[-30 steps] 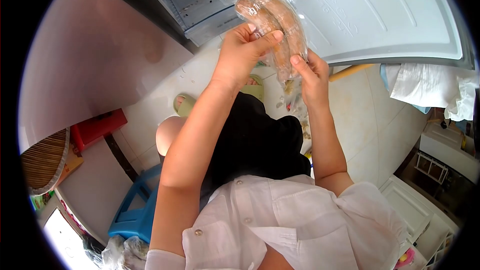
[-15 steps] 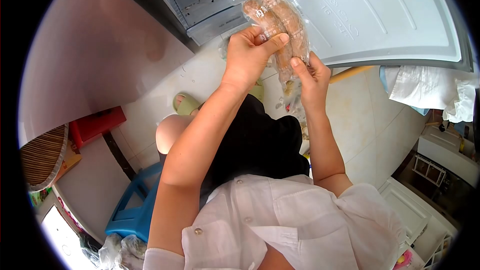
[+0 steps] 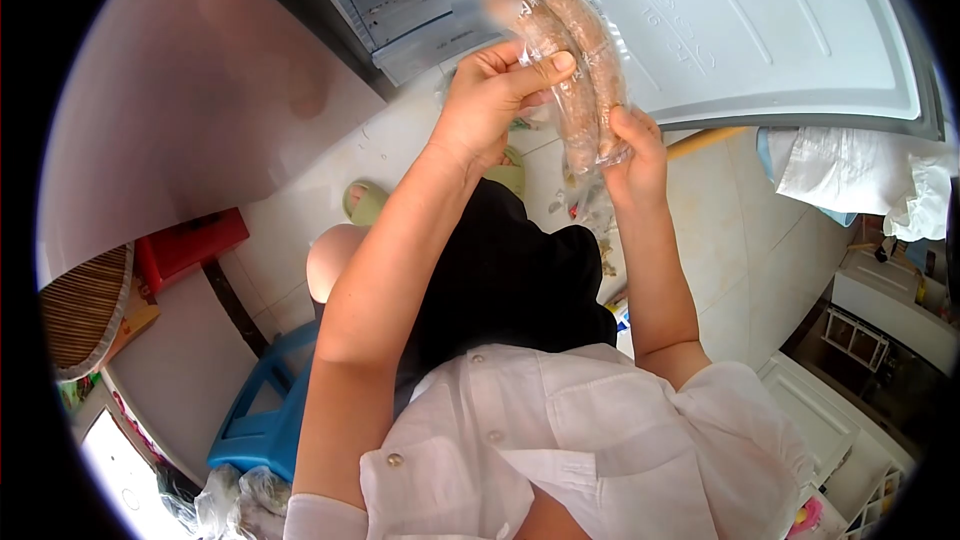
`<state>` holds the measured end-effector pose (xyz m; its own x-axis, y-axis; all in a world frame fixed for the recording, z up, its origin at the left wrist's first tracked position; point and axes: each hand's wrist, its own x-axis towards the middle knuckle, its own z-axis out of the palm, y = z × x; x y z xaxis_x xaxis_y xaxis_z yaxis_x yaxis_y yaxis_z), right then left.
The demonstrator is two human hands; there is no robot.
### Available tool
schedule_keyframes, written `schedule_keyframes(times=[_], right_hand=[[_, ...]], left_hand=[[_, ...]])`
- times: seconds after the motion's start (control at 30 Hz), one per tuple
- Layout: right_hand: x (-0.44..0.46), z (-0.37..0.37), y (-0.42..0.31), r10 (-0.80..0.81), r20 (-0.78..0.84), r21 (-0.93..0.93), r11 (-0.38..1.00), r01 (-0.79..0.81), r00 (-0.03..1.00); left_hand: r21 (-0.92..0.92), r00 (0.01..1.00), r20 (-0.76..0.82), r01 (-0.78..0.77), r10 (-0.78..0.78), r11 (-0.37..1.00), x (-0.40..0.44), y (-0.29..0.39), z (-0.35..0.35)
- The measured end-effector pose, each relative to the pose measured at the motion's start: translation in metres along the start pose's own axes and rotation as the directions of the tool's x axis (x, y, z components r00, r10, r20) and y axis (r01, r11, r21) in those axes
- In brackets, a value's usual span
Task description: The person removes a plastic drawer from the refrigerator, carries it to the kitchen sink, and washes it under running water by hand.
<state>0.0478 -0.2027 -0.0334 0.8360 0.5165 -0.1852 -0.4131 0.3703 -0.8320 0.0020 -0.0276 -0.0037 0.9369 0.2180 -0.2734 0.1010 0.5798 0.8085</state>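
Note:
A clear plastic bag of sausages (image 3: 590,60) is held up in front of the open fridge. At least two long, pale brown sausages lie side by side in it, and white print marks the plastic. My left hand (image 3: 495,95) is closed on its left side, with the thumb across the front of the sausages. Near the lower right end, my right hand (image 3: 637,152) pinches the bag between thumb and fingers. The upper end of the bag sticks up loose and is partly cut off by the frame edge.
Behind the bag is the open fridge compartment (image 3: 400,0), its door (image 3: 760,40) swung out to the right. Clear plastic bags (image 3: 590,205) lie on the tiled floor. A blue stool (image 3: 260,410) and a red box (image 3: 190,250) stand at left. White cloth (image 3: 850,180) hangs at right.
The bag has turned more upright and its sausages face me more fully. My right hand has shifted slightly down and right along it; my left hand keeps its hold.

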Motion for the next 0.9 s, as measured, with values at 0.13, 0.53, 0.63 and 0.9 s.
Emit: schedule_keyframes(times=[0.13, 0.53, 0.63, 0.9], right_hand=[[0.001, -0.008, 0.0, 0.044, 0.092, 0.066, 0.997, -0.051, 0.995], [-0.017, 0.013, -0.027, 0.037, 0.137, -0.04, 0.999, -0.032, 0.99], [-0.031, 0.001, -0.034, 0.009, 0.229, -0.236, 0.971, 0.046, 0.973], [-0.088, -0.02, -0.046, -0.016, 0.129, -0.369, 0.927, 0.063, 0.992]], left_hand=[[-0.022, 1.0, 0.028, 0.002, -0.002, 1.0, -0.002, -0.002, -0.001], [-0.297, 0.995, 0.058, 0.099, -0.085, 0.95, -0.004, 0.012, 0.007], [-0.32, 0.993, 0.117, 0.065, -0.029, 0.945, -0.006, -0.001, -0.014], [-0.365, 0.984, -0.097, -0.173, 0.147, 0.915, -0.058, 0.049, -0.01]])
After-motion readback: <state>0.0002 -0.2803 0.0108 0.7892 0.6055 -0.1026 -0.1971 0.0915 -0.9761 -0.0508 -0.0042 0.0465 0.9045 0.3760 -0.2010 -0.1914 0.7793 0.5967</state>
